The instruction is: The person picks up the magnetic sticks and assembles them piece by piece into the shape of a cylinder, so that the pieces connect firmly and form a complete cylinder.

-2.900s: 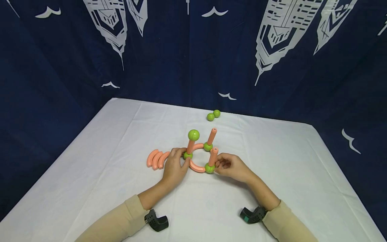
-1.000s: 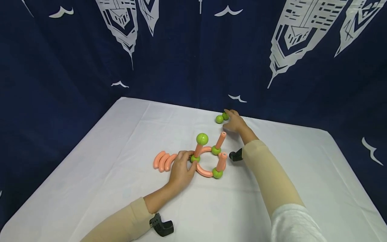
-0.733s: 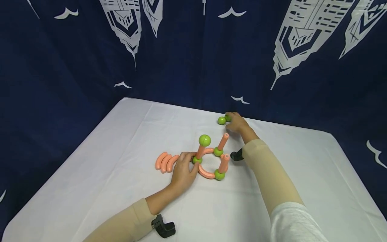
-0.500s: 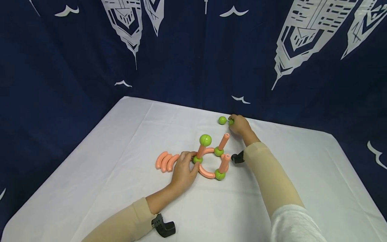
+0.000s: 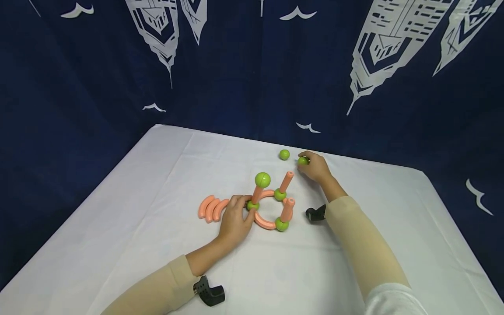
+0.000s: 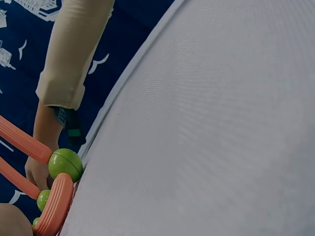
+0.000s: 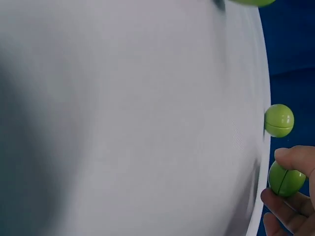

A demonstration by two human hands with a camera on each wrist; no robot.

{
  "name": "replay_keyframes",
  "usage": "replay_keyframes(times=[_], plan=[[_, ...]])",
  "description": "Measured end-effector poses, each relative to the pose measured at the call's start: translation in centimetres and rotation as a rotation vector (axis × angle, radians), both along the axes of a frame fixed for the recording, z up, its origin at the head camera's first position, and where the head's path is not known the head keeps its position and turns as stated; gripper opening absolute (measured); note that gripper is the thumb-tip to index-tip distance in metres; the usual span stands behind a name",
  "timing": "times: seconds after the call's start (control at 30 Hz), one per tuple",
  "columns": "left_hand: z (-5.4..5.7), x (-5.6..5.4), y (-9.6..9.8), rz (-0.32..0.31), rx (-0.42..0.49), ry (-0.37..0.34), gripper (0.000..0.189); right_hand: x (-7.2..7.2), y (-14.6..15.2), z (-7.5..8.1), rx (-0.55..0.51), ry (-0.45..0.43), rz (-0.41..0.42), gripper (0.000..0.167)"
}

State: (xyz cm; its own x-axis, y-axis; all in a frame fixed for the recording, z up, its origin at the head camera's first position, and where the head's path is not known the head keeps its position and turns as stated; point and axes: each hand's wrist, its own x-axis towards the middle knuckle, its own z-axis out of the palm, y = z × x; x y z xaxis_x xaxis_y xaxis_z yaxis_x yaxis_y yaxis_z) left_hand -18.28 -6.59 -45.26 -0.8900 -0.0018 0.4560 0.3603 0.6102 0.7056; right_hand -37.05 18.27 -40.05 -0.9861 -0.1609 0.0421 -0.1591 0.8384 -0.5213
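Note:
In the head view my left hand (image 5: pixel 235 221) holds the left green ball joint (image 5: pixel 253 205) of a ring-shaped toy frame, thumb in front and fingers behind. Salmon curved rods (image 5: pixel 264 223) and green balls form the ring. Three salmon rods rise from it; the left one carries a green ball (image 5: pixel 262 180), while the back rod (image 5: pixel 286 181) and front rod (image 5: pixel 287 211) have bare tops. Behind the ring, my right hand (image 5: pixel 318 168) pinches a loose green ball (image 7: pixel 286 180) between thumb and fingers. The left wrist view catches a ball joint (image 6: pixel 65 164) and curved rod (image 6: pixel 55 206).
Another green ball (image 5: pixel 284 154) lies near the back edge of the white-covered table (image 5: pixel 165 170), left of my right hand. Three curved salmon rods (image 5: pixel 212 209) sit side by side left of my left hand. A dark blue patterned curtain (image 5: pixel 236 87) hangs behind.
My right hand left the ring, reached to the back balls, took hold of one and drew it rightward and nearer, apart from the other. My left hand stays at the ring.

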Motion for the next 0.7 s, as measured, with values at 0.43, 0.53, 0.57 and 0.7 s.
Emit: replay_keyframes(times=[0.43,0.53,0.57,0.7], plan=[[0.1,0.0,0.1,-0.002,0.011,-0.001,0.030,4.4,1.0,0.7,-0.109,0.126,0.094,0.038],[0.0,-0.1,0.2,-0.006,0.012,0.002,0.030,5.4,1.2,0.9,-0.126,0.142,0.111,0.038],[0.0,-0.1,0.2,-0.006,0.013,0.002,0.030,5.8,1.3,0.9,-0.130,0.146,0.117,0.038],[-0.1,0.0,0.2,-0.005,0.017,0.005,0.030,7.1,1.5,1.0,-0.151,0.161,0.134,0.038]])
